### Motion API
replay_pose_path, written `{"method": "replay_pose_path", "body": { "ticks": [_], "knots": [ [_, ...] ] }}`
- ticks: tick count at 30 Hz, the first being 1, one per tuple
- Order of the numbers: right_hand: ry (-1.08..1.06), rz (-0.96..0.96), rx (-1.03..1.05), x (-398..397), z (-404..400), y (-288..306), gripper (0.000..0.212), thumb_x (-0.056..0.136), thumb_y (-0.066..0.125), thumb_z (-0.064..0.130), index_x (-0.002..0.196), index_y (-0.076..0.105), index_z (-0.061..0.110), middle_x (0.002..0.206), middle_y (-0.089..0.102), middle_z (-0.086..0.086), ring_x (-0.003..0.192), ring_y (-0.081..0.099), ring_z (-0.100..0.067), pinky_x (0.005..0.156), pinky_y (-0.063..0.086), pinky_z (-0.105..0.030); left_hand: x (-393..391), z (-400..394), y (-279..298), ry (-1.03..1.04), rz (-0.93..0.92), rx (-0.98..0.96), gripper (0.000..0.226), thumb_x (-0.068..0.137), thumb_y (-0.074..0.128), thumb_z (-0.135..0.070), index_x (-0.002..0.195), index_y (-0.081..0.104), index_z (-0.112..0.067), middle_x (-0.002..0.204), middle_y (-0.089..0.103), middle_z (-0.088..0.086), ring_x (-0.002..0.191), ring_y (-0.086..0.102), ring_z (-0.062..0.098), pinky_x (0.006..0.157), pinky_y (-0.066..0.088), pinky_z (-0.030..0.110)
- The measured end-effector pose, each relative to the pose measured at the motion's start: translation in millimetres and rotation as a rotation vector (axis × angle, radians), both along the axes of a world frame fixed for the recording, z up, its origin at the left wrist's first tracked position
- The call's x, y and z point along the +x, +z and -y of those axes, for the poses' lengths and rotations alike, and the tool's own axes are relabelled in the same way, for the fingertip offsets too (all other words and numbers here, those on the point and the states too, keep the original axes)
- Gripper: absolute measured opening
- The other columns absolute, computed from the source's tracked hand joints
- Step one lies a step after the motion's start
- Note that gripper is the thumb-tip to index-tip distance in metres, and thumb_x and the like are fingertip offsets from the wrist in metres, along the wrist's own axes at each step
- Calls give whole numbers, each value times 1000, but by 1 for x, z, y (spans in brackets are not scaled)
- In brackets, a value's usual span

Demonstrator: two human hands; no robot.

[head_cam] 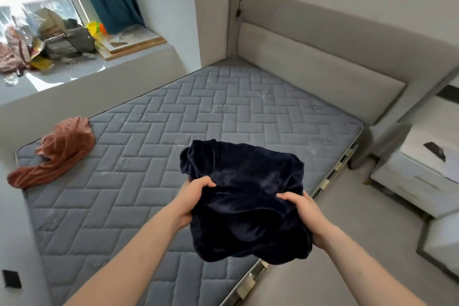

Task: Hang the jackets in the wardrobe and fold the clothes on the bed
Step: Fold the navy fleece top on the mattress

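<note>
While both hands, left hand (192, 196) and right hand (306, 213), grip the bunched navy garment (244, 202), spread it flat near the bed's (149, 131) right edge before folding.

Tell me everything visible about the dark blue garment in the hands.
The dark blue garment looks like soft, plush fleece, bunched into a loose bundle. Left hand and right hand grip its sides with curled fingers, holding it up over the mattress near the bed's edge. What kind of garment it is cannot be told.

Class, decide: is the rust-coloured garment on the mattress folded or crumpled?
Crumpled. The rust-coloured garment lies in an uneven, bunched heap near the mattress edge, with no flat folds.
</note>
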State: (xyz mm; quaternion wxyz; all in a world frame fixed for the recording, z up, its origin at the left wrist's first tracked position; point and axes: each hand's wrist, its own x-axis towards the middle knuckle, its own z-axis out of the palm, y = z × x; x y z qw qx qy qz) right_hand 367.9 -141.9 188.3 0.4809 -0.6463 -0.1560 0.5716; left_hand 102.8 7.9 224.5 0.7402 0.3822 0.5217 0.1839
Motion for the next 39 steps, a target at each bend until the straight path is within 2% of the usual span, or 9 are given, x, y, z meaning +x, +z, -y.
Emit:
{"method": "replay_pose_path", "body": {
  "ticks": [4,8,13,17,20,23,31,35,39],
  "knots": [
    [-74,32,52,59,30,31,59,65,89,40,121,68,40,115,77,-3,102,76,-31,94,58,-51,70,16,36,-33,-8,54,53,69,70,-20,120,71,-11,107,78,13,96,75,33,71,59,37],
    [-164,63,120,122,75,70,55,69,86,35,121,67,36,111,78,-5,97,77,-31,73,63,-41,150,43,68,-99,11,115,47,75,68,-15,121,70,-8,106,78,14,87,75,31,63,59,33],
    [-221,129,154,191,133,115,54,80,77,27,131,64,15,116,76,-16,102,74,-38,80,59,-43,241,82,100,-196,43,173,49,75,68,-16,123,68,-7,105,78,14,83,76,30,59,58,32],
    [-296,156,165,231,179,146,51,83,74,27,131,65,10,114,76,-16,97,75,-34,71,59,-36,301,111,123,-262,76,198,63,66,71,-22,127,64,-7,109,76,16,89,76,34,63,59,37],
    [-352,174,197,258,213,166,41,85,72,23,120,68,4,108,75,-17,89,74,-31,68,59,-34,350,127,141,-343,91,234,75,58,71,-26,130,61,-6,114,74,18,96,73,37,69,58,40],
    [-448,195,235,288,246,182,40,84,71,22,118,68,2,107,71,-20,91,71,-33,77,58,-39,403,147,162,-427,125,261,78,57,71,-27,132,60,-7,116,72,18,99,72,38,72,58,42],
    [-702,312,265,386,320,219,58,72,81,28,124,65,7,105,74,-17,94,73,-36,87,59,-48,554,191,206,-664,220,283,53,75,63,-15,128,61,-4,98,72,16,78,69,33,62,55,34],
    [-820,363,242,433,341,245,58,69,82,31,121,68,10,100,76,-13,88,75,-32,75,58,-40,630,205,229,-768,271,300,47,77,62,-14,123,64,-5,89,71,14,74,68,32,65,54,34],
    [-913,422,238,476,358,272,60,69,81,33,123,68,10,105,76,-13,90,75,-32,76,58,-40,701,216,251,-865,333,303,40,76,62,-14,115,68,-7,77,75,11,66,70,30,60,55,33]
  ]
}}
